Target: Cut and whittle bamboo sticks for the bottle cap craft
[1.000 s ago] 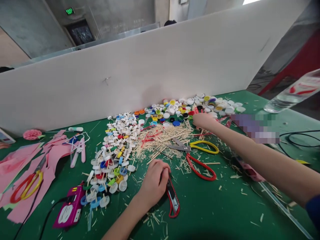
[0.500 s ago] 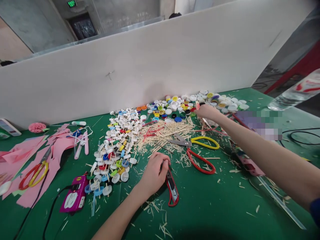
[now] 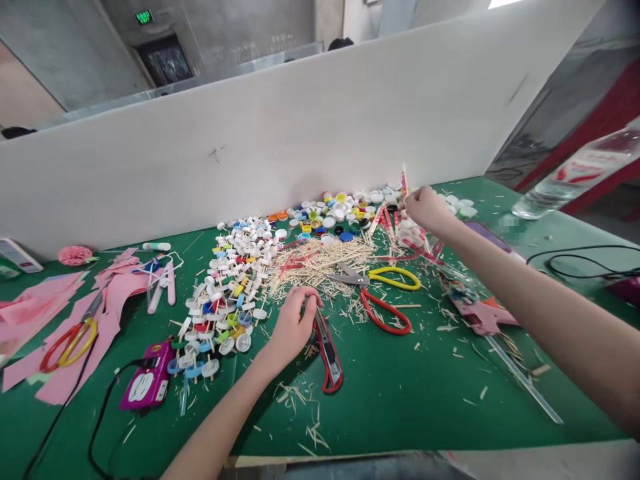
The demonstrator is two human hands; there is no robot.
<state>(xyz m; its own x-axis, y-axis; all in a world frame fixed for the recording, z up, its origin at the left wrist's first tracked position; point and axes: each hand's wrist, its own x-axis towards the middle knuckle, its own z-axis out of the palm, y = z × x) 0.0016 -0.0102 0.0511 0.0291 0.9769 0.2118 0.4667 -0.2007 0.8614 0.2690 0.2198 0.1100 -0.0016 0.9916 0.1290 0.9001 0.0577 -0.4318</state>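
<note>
My left hand [image 3: 295, 320] rests over the green table, its fingers and thumb curled around the upper end of a red-framed utility knife [image 3: 328, 353]. The knife's grip points down toward me. Farther off on the right, my right hand [image 3: 427, 208] pinches a slim red-and-white packet [image 3: 404, 179], which sticks up from the fingers. More red-and-white strips [image 3: 387, 223] lie beneath that hand. Between the hands, a pile of thin wooden sticks [image 3: 330, 260] covers the table, with open scissors [image 3: 367, 283] with yellow and red handles beside it.
Loose bottle caps [image 3: 327, 222] line the white partition [image 3: 280, 147]. Caps joined by sticks [image 3: 225, 287] lie left of the pile. A magenta device [image 3: 149, 377] with a cable, pink paper [image 3: 113, 313] and other scissors [image 3: 70, 345] are farther left. A water bottle [image 3: 575, 173] leans at right.
My right hand has come up slightly, and the packet in it now stands higher. Red-and-white strips near it show more plainly. My left hand stays by the knife while the view has shifted.
</note>
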